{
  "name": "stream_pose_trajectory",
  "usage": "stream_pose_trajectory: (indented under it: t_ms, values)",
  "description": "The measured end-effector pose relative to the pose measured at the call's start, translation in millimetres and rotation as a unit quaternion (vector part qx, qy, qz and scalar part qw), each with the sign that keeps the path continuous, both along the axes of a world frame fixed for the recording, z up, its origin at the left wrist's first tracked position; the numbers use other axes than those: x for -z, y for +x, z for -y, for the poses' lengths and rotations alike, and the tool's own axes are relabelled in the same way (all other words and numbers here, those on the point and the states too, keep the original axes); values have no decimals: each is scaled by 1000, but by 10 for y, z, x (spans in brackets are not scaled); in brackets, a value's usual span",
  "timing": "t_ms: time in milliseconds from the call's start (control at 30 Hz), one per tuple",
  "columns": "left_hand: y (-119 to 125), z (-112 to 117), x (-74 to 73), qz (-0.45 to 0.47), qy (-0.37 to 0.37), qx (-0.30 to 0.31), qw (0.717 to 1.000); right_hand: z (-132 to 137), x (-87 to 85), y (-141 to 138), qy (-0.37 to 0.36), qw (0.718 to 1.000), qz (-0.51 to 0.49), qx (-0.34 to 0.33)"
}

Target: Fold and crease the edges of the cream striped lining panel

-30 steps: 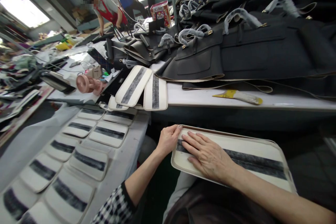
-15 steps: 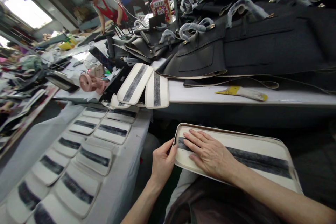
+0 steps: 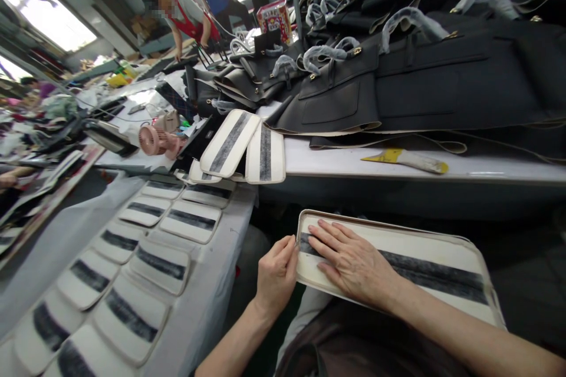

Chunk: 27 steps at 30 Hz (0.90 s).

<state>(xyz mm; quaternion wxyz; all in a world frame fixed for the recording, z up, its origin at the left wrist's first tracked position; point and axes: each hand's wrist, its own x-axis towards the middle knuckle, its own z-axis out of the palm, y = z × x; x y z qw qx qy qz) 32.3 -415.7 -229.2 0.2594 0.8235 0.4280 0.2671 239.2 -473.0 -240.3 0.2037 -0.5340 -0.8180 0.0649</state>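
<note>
A long cream panel (image 3: 424,244) with rounded corners, a raised rim and a dark stripe along its length rests over my lap. My left hand (image 3: 276,277) pinches the rim at the panel's left end between thumb and bent fingers; whatever lies inside that pinch is hidden. Flat on the panel's left part lies my right hand (image 3: 354,259), fingers stretched out, covering some of the stripe. Smaller cream panels (image 3: 190,212) with matching dark stripes lie in rows on the side table to the left.
Black leather bag pieces (image 3: 424,82) with wrapped handles cover much of the white table ahead. A yellow-and-white spatula-like tool (image 3: 404,159) lies near its front edge. Two striped panels (image 3: 265,156) overlap beside a pink fan (image 3: 159,141). Another person (image 3: 190,17) leans over a far table.
My left fingers have closed in tighter at the panel's left rim, covering the dark gap seen there before. My right hand stays flat in nearly the same place.
</note>
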Motion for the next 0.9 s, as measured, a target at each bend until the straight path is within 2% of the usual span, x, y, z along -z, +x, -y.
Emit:
stream_pose_trajectory:
  t_ms: [67,167,233,333,400,467,533,733,900]
  values:
    - [-9,-36,-51,12,-51,-6,999,-2,-4,-2,2,1000,0,-2]
    - [-12,-144,-86,74,-199,-38,976,-5,-9,0,6,1000,2,-2]
    - [-7,-242,-69,132,-309,-59,940,-7,-8,4,7,1000,3,0]
    - [2,-385,-13,207,-454,-56,865,-9,-2,7,8,1000,2,2]
    - [5,-462,14,230,-529,-40,816,-13,0,5,9,1000,1,2]
    - [8,-526,19,224,-571,-26,790,-17,-3,2,7,1000,2,1]
    - [16,-587,-1,198,-583,-11,788,-22,-10,-1,4,1000,2,0]
    - [77,-777,-99,78,-562,55,821,-35,-31,12,-3,1000,-6,4]
    - [101,-802,-46,43,-519,83,849,-69,-37,25,-15,1000,-21,8]
